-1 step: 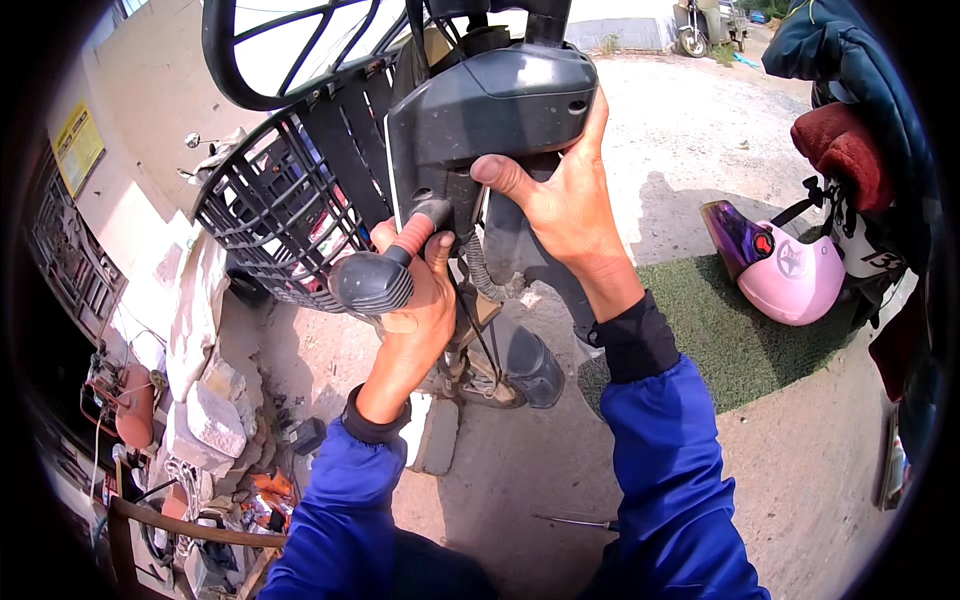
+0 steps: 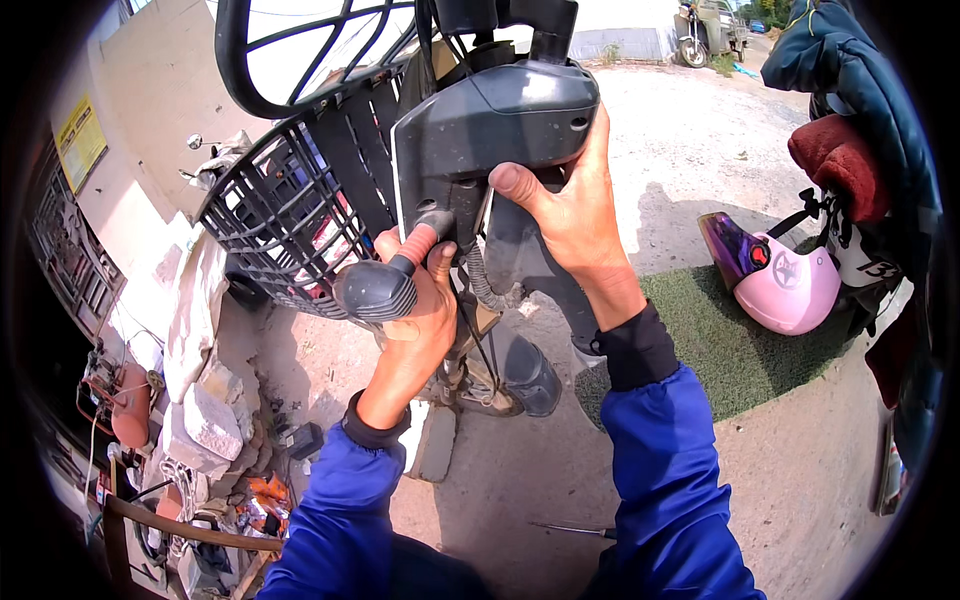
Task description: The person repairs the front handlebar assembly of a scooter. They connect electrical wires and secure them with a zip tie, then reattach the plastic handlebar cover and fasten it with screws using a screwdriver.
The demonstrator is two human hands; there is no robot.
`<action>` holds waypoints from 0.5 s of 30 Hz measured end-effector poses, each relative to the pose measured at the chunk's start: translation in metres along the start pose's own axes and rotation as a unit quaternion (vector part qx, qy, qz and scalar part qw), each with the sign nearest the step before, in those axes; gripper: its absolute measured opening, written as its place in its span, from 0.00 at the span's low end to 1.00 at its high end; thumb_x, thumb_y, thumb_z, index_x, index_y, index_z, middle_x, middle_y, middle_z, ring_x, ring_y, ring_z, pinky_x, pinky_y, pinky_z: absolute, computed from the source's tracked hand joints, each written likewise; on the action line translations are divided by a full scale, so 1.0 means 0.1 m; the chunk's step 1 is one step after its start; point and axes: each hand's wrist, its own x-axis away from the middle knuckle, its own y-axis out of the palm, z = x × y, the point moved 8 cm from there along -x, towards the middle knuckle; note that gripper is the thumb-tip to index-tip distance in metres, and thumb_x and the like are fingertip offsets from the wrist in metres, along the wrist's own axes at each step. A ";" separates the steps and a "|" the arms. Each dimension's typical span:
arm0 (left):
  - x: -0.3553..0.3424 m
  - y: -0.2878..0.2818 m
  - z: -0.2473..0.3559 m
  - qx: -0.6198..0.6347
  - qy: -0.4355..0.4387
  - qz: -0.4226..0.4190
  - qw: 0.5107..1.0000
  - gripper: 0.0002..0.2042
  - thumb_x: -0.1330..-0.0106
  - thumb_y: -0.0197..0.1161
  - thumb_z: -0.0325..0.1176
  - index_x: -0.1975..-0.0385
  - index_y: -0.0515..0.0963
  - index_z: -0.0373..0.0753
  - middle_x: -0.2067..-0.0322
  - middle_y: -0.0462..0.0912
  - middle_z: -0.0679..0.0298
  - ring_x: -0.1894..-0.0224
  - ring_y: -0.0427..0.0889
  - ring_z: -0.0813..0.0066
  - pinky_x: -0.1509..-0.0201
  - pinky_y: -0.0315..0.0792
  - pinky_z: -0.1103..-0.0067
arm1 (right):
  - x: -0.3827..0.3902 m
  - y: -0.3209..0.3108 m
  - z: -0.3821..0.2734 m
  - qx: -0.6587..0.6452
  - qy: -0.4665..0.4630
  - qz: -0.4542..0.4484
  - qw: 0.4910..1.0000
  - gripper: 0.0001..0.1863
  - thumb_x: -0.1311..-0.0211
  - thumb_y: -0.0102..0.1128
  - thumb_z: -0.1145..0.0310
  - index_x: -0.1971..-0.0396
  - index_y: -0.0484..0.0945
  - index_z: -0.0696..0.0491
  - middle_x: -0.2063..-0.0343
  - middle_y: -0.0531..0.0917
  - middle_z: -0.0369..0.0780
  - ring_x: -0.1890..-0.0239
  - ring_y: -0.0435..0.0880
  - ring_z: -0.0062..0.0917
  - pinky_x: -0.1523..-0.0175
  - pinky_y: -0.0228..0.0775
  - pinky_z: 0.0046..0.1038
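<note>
My right hand [image 2: 575,215] is closed on the right side of a dark plastic housing [image 2: 495,120] below a bike's handlebar stem. Its thumb presses the lower edge, with the other fingers hidden behind. My left hand [image 2: 420,315] is closed around a short piece with a ribbed black rounded end [image 2: 375,290] and a reddish neck. The tip of that piece meets the housing's lower left corner; I cannot tell whether it is fixed there. A ribbed grey cable sleeve [image 2: 480,275] hangs between my hands. A round screw hole shows at the housing's right end.
A black basket [image 2: 285,215] adjoins the housing on the left. A pink helmet [image 2: 790,290] hangs at right above a green mat [image 2: 700,345]. A thin screwdriver-like tool [image 2: 575,529] lies on the ground. Rubble [image 2: 210,425] and a wooden bar [image 2: 195,530] are at lower left.
The housing and basket have shifted slightly right and down in the view, my right hand with them. Both hands keep their holds.
</note>
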 end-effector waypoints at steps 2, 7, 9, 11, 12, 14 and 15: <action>0.02 0.02 -0.04 0.035 -0.027 -0.010 0.999 0.12 0.27 0.75 0.27 0.47 0.86 0.33 0.56 0.80 0.48 0.60 0.84 0.48 0.57 0.76 0.59 | 0.00 0.02 -0.05 -0.093 0.024 -0.022 0.995 0.60 0.41 0.90 0.57 0.19 0.55 0.58 0.36 0.81 0.45 0.33 0.83 0.33 0.30 0.81 0.37; 0.02 -0.04 0.04 0.048 -0.021 -0.021 0.998 0.13 0.28 0.74 0.22 0.45 0.85 0.33 0.57 0.77 0.49 0.60 0.84 0.49 0.56 0.77 0.59 | 0.01 0.01 -0.04 -0.122 0.033 0.003 0.992 0.55 0.39 0.88 0.63 0.20 0.58 0.58 0.37 0.81 0.46 0.36 0.84 0.32 0.31 0.81 0.35; 0.04 -0.03 0.01 0.051 -0.031 -0.034 0.998 0.13 0.28 0.74 0.22 0.45 0.85 0.33 0.56 0.77 0.49 0.60 0.84 0.49 0.56 0.77 0.59 | -0.01 -0.02 -0.05 -0.074 0.017 0.002 0.997 0.58 0.38 0.87 0.63 0.17 0.54 0.57 0.36 0.80 0.49 0.36 0.84 0.34 0.30 0.80 0.37; 0.05 0.01 -0.01 0.059 -0.042 -0.045 0.996 0.13 0.27 0.74 0.21 0.45 0.85 0.33 0.55 0.77 0.49 0.59 0.84 0.50 0.56 0.77 0.59 | -0.02 -0.06 -0.11 -0.042 0.001 0.020 0.999 0.60 0.38 0.86 0.63 0.16 0.52 0.56 0.35 0.79 0.50 0.35 0.84 0.36 0.30 0.79 0.39; 0.05 0.02 -0.01 0.062 -0.049 -0.053 0.995 0.13 0.27 0.73 0.21 0.45 0.85 0.33 0.54 0.78 0.49 0.58 0.84 0.50 0.56 0.77 0.59 | -0.03 -0.02 -0.14 -0.076 0.005 0.014 0.997 0.61 0.37 0.86 0.63 0.14 0.49 0.54 0.35 0.79 0.51 0.35 0.84 0.38 0.28 0.77 0.40; 0.02 0.02 0.00 0.063 -0.056 -0.065 0.994 0.12 0.26 0.72 0.21 0.45 0.85 0.33 0.52 0.78 0.48 0.56 0.84 0.49 0.55 0.77 0.60 | -0.05 -0.01 -0.13 -0.094 0.005 0.006 0.996 0.61 0.37 0.86 0.62 0.14 0.49 0.54 0.35 0.79 0.51 0.35 0.83 0.37 0.29 0.77 0.40; 0.04 0.03 -0.02 0.059 -0.044 -0.054 0.996 0.13 0.26 0.72 0.21 0.45 0.85 0.33 0.52 0.77 0.48 0.55 0.84 0.49 0.55 0.78 0.60 | -0.05 0.00 -0.11 -0.104 0.007 0.002 0.995 0.61 0.37 0.86 0.62 0.14 0.49 0.54 0.35 0.79 0.50 0.35 0.83 0.37 0.29 0.77 0.39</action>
